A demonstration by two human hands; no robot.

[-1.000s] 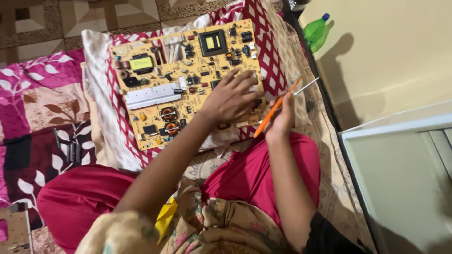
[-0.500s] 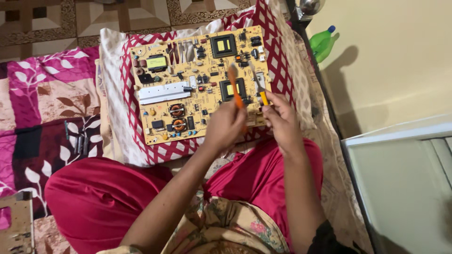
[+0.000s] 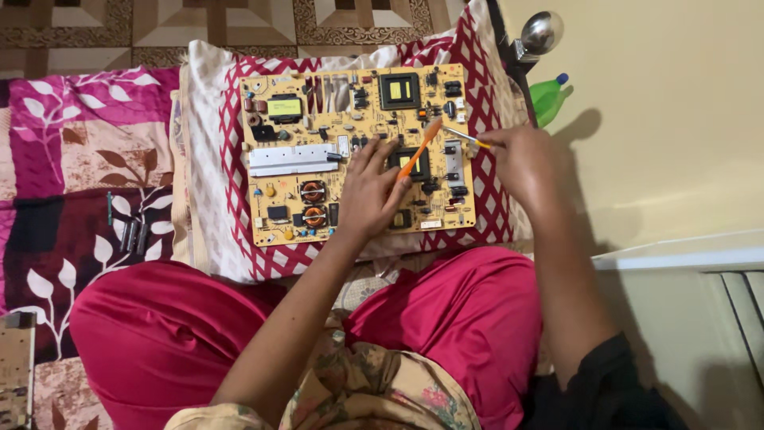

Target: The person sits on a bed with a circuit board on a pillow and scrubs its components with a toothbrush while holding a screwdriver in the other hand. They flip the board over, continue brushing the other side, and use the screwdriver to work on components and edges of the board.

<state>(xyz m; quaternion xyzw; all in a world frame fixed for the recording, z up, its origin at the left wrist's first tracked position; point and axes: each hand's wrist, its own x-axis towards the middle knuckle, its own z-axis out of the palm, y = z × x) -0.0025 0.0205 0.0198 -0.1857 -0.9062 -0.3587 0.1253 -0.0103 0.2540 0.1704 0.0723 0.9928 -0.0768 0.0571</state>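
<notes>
red-checked cloth under a yellow circuit board (image 3: 358,151)
my left hand (image 3: 370,195) pinches an orange tool (image 3: 419,149) slanting up-right; right hand (image 3: 517,155) fingers grip tweezers (image 3: 464,138), tips pointing left, nearly meeting.

A yellow circuit board (image 3: 354,155) lies on a red-and-white patterned cloth (image 3: 215,159). The left hand (image 3: 370,195) rests on the board, holding an orange-handled tool (image 3: 419,149) between its fingers. The right hand (image 3: 521,159) pinches a thin metal tool (image 3: 465,138) at the board's right edge. A green bottle (image 3: 547,97) lies beyond.

Second board (image 3: 16,370) cut off at left edge; bottle (image 3: 547,97) half hidden.
</notes>
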